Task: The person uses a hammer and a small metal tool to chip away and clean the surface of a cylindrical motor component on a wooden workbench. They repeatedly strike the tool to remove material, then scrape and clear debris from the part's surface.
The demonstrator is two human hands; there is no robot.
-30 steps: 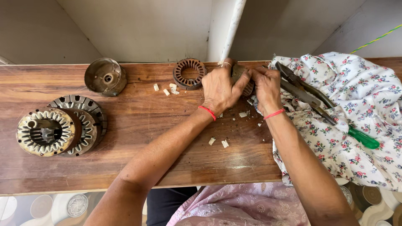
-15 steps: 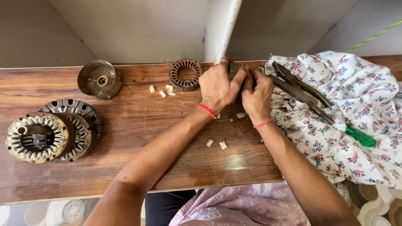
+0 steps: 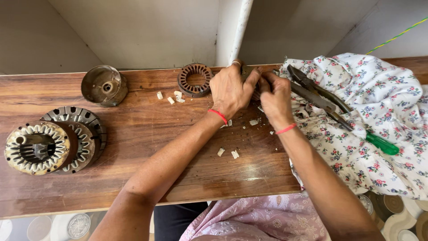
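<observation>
While your left hand and right hand close together on a small dark metal part near the bench's far edge, mostly hidden, keep both grips firm and low. What exactly each pinches, you cannot tell. Left of the hands sits a slotted ring; pale scraps lie around; pliers rest on floral cloth just right.

A wooden bench carries slotted metal cores, a metal cup and floral cloth.
</observation>
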